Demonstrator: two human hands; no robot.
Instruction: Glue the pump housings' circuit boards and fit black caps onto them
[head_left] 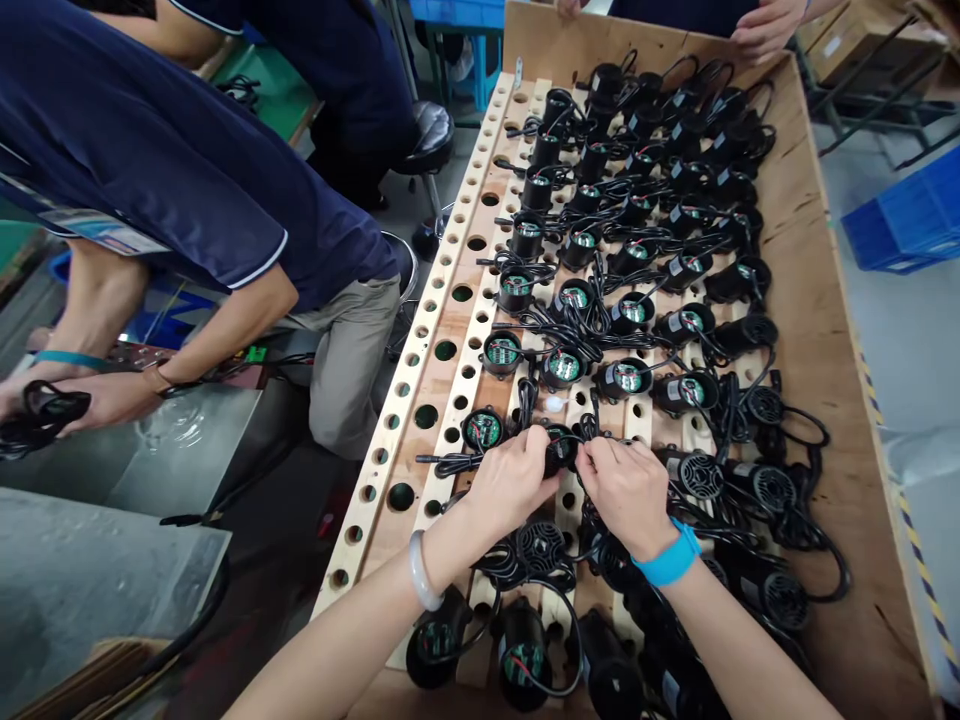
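Note:
My left hand is closed on a small black cylindrical housing, mostly hidden between my two hands. My right hand pinches a black cable at that housing's right rim. To the left, another open housing shows a green circuit board, with its bundled cable just below. Behind my hands stand rows of similar housings with boards facing up. In front, under my forearms, lie more black units, one with a slotted round end. A small white piece lies just beyond my fingers.
The housings sit on a wooden rack with drilled strips, walled by plywood at right and back. At left a seated co-worker handles a black part beside a metal bench. Another person's hand rests at the far wall. Blue crates stand right.

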